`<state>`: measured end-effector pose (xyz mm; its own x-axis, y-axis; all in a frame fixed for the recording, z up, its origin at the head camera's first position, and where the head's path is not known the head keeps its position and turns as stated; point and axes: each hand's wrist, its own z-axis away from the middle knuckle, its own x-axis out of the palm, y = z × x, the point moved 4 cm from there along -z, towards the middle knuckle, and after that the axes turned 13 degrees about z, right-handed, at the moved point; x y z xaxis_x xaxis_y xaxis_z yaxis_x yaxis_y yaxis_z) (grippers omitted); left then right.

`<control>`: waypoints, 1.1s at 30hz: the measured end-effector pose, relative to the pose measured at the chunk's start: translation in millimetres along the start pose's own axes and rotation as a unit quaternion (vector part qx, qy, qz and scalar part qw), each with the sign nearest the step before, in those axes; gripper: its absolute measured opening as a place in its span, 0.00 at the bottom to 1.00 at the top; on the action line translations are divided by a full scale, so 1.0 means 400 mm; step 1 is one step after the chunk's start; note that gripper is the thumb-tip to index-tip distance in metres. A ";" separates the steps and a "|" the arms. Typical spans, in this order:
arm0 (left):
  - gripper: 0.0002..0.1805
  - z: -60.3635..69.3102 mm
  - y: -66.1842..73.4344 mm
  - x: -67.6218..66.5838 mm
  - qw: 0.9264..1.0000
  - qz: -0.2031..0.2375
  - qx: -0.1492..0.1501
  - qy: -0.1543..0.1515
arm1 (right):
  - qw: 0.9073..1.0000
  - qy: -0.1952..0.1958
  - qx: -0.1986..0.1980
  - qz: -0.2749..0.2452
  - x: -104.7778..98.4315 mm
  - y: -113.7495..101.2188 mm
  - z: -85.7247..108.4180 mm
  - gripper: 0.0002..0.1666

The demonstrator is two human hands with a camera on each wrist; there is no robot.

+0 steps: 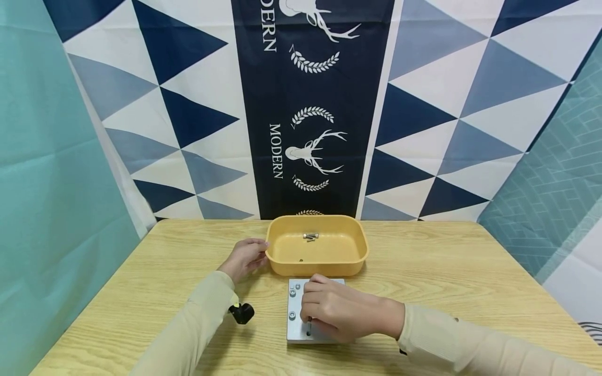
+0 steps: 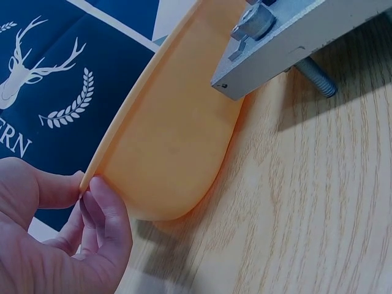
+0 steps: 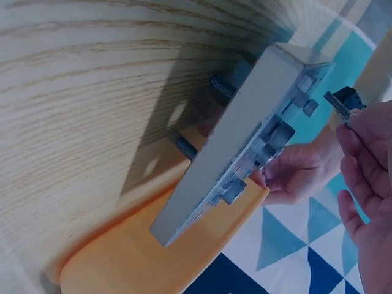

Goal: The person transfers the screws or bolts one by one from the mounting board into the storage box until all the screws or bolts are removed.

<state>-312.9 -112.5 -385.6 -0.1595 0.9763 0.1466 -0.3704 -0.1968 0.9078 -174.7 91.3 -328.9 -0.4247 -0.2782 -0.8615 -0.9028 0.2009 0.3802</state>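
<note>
My left hand (image 1: 246, 256) pinches the left rim of a yellow plastic tray (image 1: 320, 269) between thumb and fingers, as the left wrist view shows closely. Over a silver metal plate (image 1: 296, 334) in front of the tray is my right hand (image 1: 336, 308). Its fingertips pinch a small threaded screw (image 3: 335, 105), which stands apart from the plate in the right wrist view. Several socket-head bolts (image 3: 234, 191) sit in the plate, and threaded ends (image 2: 317, 78) stick out beneath it. The right hand hides much of the plate in the head view.
Several loose screws (image 1: 310, 236) lie toward the back of the tray, and a tiny dark piece (image 1: 301, 260) lies near its front wall. The wood-grain table (image 1: 423, 271) extends to both sides. A patterned curtain (image 1: 310, 104) hangs behind its back edge.
</note>
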 end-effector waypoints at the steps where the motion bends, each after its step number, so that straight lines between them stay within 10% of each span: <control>1: 0.13 0.000 0.000 0.000 1.000 0.001 0.000 0.000 | 1.000 -0.001 0.001 0.001 0.000 0.001 0.000 0.08; 33: 0.14 0.001 0.003 -0.002 1.000 0.005 0.010 -0.016 | 0.998 0.037 0.034 0.025 -0.040 0.120 0.001 0.10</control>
<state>-312.9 -113.5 -384.6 -0.1339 0.9767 0.1675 -0.3504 -0.2048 0.9139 -211.1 105.8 -297.0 -0.4755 -0.3350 -0.8134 -0.8747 0.2790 0.3964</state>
